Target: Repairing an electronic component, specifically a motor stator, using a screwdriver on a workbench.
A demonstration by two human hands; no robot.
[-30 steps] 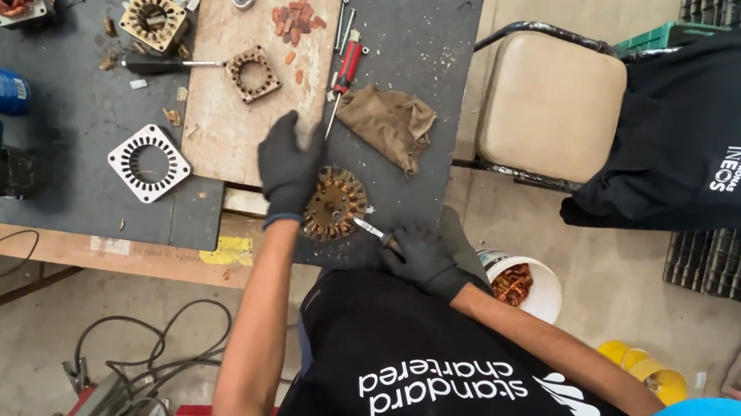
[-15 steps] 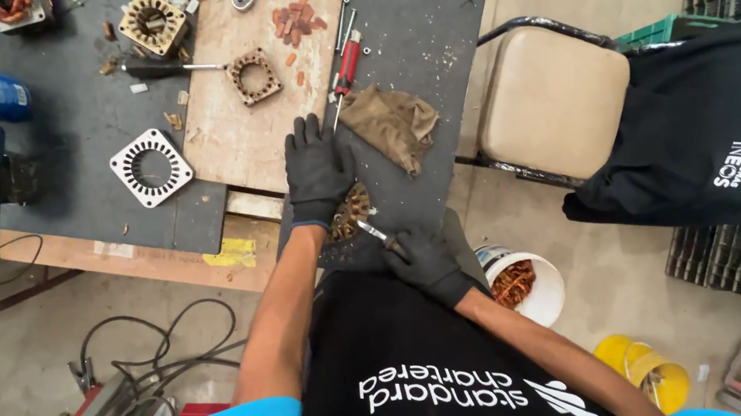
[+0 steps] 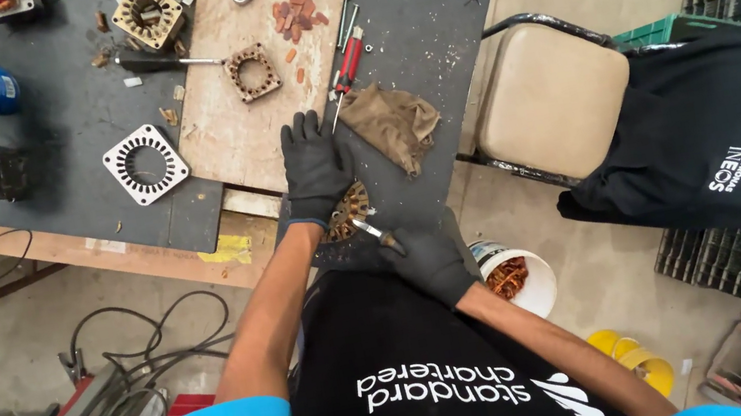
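Right now the left hand (image 3: pixel 315 169) presses flat on the copper-wound motor core (image 3: pixel 349 214); the right hand (image 3: pixel 429 261), at five o'clock, grips a thin tool (image 3: pixel 370 230) aimed at ten o'clock into it.

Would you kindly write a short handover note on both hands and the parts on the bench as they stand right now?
Left hand, gloved, presses flat on the copper-wound stator at the near bench edge.
Right hand, gloved, holds a small tool with its tip at the stator's rim.
Done: a white bucket on the floor holds copper wire; a bare white lamination ring lies on the dark mat.
Left: copper windings remain in this stator.
Nearby: red-handled screwdriver, brown rag.
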